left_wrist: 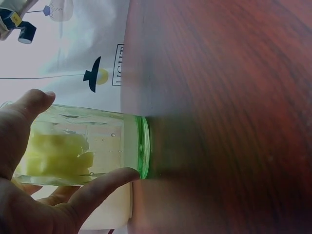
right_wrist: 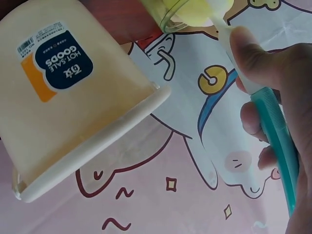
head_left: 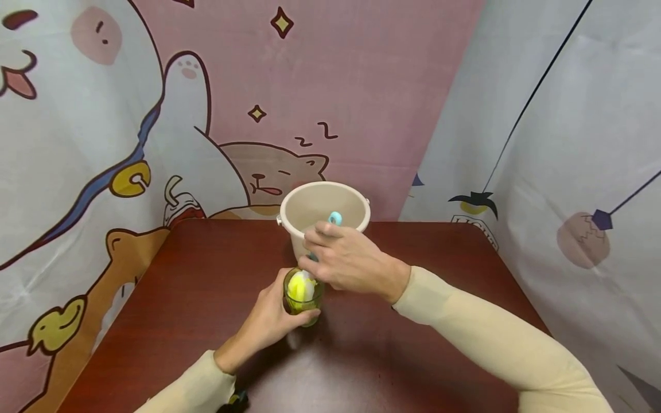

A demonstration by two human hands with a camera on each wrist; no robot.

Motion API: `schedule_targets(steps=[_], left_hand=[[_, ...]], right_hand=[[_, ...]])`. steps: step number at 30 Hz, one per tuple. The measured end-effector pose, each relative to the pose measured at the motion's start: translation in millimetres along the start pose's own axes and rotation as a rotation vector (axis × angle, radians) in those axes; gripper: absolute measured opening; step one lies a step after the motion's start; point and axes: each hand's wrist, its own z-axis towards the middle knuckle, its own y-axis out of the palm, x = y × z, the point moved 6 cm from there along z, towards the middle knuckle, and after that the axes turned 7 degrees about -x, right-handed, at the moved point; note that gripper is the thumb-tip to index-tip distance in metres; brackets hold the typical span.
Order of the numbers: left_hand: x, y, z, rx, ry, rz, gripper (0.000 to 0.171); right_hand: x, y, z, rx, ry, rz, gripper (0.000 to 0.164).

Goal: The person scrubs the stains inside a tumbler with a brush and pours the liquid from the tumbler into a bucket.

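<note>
My left hand (head_left: 269,316) grips a green-tinted drinking glass (left_wrist: 105,136) near the middle of the table, with the thumb and fingers wrapped round its sides. The glass stands with its base close over the tabletop. In my right hand (head_left: 353,263) is a sponge cup brush, held by its teal and white handle (right_wrist: 275,131) above the mouth of the glass. Its yellow and white sponge head (head_left: 301,285) sits inside the glass. Small droplets show on the glass wall in the left wrist view. A teal ring ends the handle, just past the right hand's fingers in the head view.
A beige bucket (head_left: 325,201) with a label on its side stands behind the hands, near the table's far edge. The dark red wooden table (head_left: 206,275) meets a printed cloth backdrop (head_left: 361,86). A small dark object (head_left: 236,402) lies by the left sleeve.
</note>
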Motion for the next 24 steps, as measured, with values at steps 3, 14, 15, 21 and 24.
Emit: schedule_targets(steps=[3,14,15,21,24], left_hand=[[-0.1,-0.6,0.0,-0.002,-0.001,-0.001,0.088],[-1.4,-1.2,0.7,-0.018,-0.02,-0.005,0.087],[-1.7,-1.2,0.7,-0.02,-0.02,-0.009,0.087],[-2.9,-0.5,1.0,-0.022,-0.013,-0.018,0.088],[-2.9,-0.1,1.3,-0.022,-0.009,-0.016,0.088]], right_hand=[[2.8,1.0,3.6,-0.015,-0.001,0.003,0.012],[14.1,8.1,11.5,-0.147,-0.022,0.023,0.024],[14.8,8.5,11.9,-0.159,-0.024,0.022,0.025],[17.0,8.9,14.1,-0.176,-0.022,0.026,0.025],[16.7,8.2,14.6,-0.18,-0.027,0.016,0.026]])
